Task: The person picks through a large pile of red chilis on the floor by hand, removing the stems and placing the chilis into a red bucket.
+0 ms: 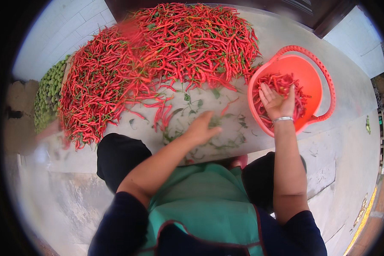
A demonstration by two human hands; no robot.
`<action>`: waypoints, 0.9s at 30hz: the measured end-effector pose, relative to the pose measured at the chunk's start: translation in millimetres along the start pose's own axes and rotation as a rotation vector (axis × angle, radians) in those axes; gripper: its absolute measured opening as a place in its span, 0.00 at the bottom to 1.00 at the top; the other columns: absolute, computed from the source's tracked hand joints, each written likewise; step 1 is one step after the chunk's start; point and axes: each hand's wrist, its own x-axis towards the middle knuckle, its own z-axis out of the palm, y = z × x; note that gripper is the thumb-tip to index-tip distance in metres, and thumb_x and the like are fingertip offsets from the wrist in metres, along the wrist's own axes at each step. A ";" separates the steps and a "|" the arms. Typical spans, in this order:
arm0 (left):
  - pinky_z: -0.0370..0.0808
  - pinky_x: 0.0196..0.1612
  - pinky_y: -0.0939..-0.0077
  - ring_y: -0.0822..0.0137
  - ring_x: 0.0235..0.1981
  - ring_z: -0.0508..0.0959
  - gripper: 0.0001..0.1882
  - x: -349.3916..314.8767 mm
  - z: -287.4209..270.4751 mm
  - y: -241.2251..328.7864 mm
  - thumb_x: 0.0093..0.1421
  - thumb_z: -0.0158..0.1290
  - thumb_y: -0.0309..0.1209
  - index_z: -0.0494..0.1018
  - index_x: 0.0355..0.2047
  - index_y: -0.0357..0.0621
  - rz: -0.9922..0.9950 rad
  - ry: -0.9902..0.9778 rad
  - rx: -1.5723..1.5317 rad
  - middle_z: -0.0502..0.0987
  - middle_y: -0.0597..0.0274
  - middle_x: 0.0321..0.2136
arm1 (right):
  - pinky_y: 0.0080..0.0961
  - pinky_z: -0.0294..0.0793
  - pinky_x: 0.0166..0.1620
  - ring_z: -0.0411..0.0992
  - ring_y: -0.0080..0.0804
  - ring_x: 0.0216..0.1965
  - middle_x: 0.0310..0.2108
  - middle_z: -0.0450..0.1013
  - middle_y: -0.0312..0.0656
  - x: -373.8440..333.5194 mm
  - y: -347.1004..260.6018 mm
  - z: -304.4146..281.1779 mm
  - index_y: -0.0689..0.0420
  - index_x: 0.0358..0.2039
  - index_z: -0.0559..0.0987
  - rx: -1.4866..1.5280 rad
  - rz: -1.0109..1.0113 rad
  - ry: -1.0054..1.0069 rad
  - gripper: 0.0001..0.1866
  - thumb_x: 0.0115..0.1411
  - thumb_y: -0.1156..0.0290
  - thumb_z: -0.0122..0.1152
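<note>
My right hand (278,101) is inside a coral-red handled basket (315,85), palm turned up and fingers spread, above the red chili peppers (301,104) lying there. Peppers show just past its palm; whether any rest on the fingers is hard to make out. My left hand (202,129), smeared by motion, is over the floor between my knees and the pepper pile. Its thumb and a finger stand apart, and I see no pepper in it. Blurred green stems and leaf bits (192,138) lie around and below that hand.
A big heap of red chili peppers (200,42) with green stems spreads across the far and left floor. Beyond its left end sits a mound of round green produce (50,91). Loose peppers (160,117) lie along the heap's near edge. A dark door (281,15) stands behind.
</note>
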 end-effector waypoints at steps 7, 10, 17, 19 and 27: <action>0.71 0.35 0.58 0.52 0.32 0.74 0.14 -44.2 -57.2 -123.4 0.48 0.56 0.35 0.71 0.34 0.45 -0.521 0.160 0.441 0.72 0.52 0.30 | 0.26 0.70 0.42 0.73 0.31 0.40 0.42 0.71 0.46 -36.1 113.4 19.7 0.62 0.47 0.70 -1.022 0.028 -0.573 0.20 0.58 0.63 0.54; 0.72 0.37 0.60 0.53 0.34 0.75 0.19 -39.7 -63.9 -123.5 0.45 0.60 0.39 0.70 0.35 0.44 -0.703 -0.077 0.543 0.71 0.53 0.36 | 0.22 0.71 0.39 0.74 0.27 0.35 0.40 0.73 0.45 -48.1 132.7 29.3 0.61 0.46 0.71 -1.331 -0.078 -0.668 0.19 0.56 0.65 0.56; 0.73 0.38 0.58 0.53 0.34 0.77 0.18 -33.4 -51.9 -138.5 0.46 0.59 0.40 0.70 0.31 0.41 -0.877 -0.081 0.499 0.76 0.50 0.31 | 0.21 0.71 0.39 0.74 0.26 0.35 0.36 0.75 0.43 -36.4 152.2 12.9 0.61 0.43 0.73 -1.444 -0.042 -0.637 0.17 0.55 0.65 0.57; 0.73 0.37 0.58 0.53 0.32 0.77 0.17 -31.9 -56.6 -143.9 0.46 0.59 0.40 0.71 0.28 0.40 -0.866 -0.112 0.463 0.77 0.48 0.28 | 0.22 0.71 0.39 0.74 0.27 0.35 0.36 0.75 0.43 -32.7 154.5 8.2 0.61 0.43 0.73 -1.460 -0.044 -0.663 0.19 0.54 0.63 0.57; 0.71 0.29 0.74 0.68 0.24 0.75 0.13 3.6 -66.8 -23.1 0.47 0.57 0.31 0.71 0.31 0.37 -0.531 -0.037 -0.194 0.75 0.58 0.22 | 0.25 0.72 0.40 0.74 0.31 0.33 0.33 0.75 0.44 -26.2 184.8 5.9 0.63 0.40 0.74 -1.319 -0.190 -0.538 0.19 0.56 0.61 0.56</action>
